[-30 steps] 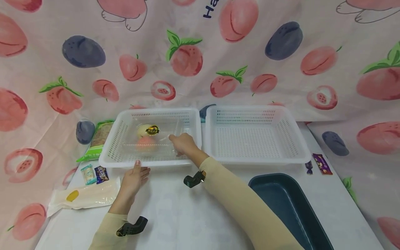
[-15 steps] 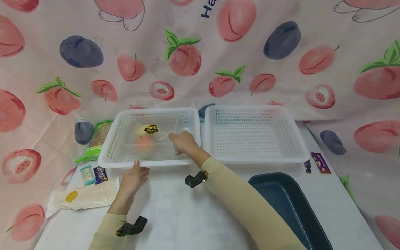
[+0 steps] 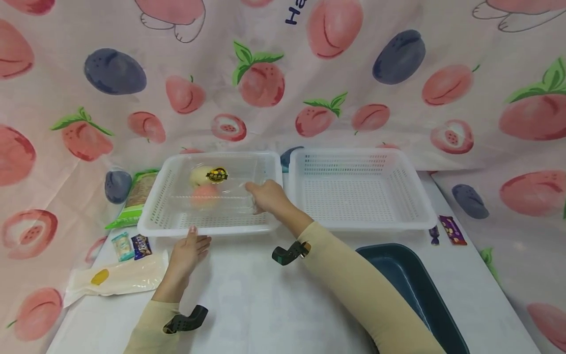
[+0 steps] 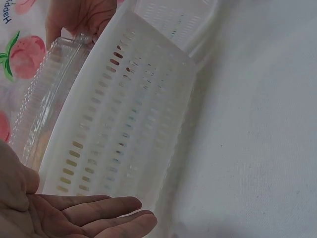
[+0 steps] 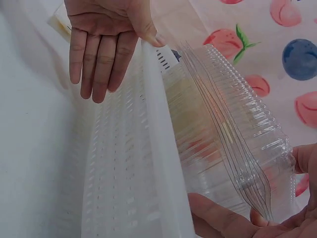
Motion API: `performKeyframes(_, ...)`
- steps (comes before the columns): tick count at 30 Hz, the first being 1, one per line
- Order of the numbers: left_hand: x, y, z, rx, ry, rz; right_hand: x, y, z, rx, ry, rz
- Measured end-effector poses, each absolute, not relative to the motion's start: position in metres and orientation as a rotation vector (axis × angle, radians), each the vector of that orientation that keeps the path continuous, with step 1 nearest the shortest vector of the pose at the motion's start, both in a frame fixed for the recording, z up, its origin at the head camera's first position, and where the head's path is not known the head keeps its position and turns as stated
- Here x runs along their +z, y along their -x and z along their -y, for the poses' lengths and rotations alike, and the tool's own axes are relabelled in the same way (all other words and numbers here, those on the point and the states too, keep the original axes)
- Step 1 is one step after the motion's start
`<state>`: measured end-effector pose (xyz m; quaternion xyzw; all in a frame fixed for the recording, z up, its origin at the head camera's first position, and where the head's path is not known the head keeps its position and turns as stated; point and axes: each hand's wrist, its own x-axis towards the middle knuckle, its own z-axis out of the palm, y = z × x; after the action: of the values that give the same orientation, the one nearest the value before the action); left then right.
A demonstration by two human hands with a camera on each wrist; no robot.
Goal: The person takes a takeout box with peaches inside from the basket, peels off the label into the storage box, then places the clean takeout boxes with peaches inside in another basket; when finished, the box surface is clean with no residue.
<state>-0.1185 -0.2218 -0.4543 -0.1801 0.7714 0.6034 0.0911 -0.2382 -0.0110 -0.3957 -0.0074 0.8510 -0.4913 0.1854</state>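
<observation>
My right hand (image 3: 267, 196) grips the right end of a clear plastic clamshell box (image 3: 236, 169), thumb on top and fingers underneath. A black-and-yellow sticker (image 3: 217, 174) marks its lid. The box overlaps the left white perforated basket (image 3: 261, 229) and, in the right wrist view, rises above its rim. Two rounded items, one pale yellow (image 3: 199, 176) and one peach-coloured (image 3: 205, 195), show through the clear plastic. At the basket's front wall is my left hand (image 3: 187, 253), its fingers straight along the outside and its thumb at the rim.
A second white basket (image 3: 362, 227) stands to the right, with a dark blue tray (image 3: 398, 265) in front. A green bag (image 3: 138, 199), small wrapped snacks (image 3: 132, 247) and a long cream packet (image 3: 119, 278) lie left. Two purple-wrapped sweets (image 3: 452, 230) lie at the right.
The clear box has risen and shifted slightly right and away, carried by my right hand. My left hand stays at the basket's front rim.
</observation>
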Motion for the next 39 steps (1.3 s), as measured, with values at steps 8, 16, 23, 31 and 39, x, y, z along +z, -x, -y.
performKeyframes(8,-0.455,0.119,0.222,1.787,0.532,-2.301,-0.382,0.232,-0.001,-1.370,0.066,-2.418)
performKeyframes(16,-0.456,0.120,0.221,1.800,0.528,-2.301,-0.374,0.224,-0.014,-1.372,0.105,-2.439)
performKeyframes(23,-0.457,0.121,0.221,1.784,0.501,-2.297,-0.371,0.213,-0.031,-1.432,0.112,-2.443)
performKeyframes(31,-0.457,0.119,0.222,1.762,0.523,-2.303,-0.365,0.197,-0.047,-1.467,0.140,-2.411)
performKeyframes(39,-0.461,0.116,0.221,1.785,0.487,-2.343,-0.362,0.178,-0.065,-1.454,0.121,-2.417)
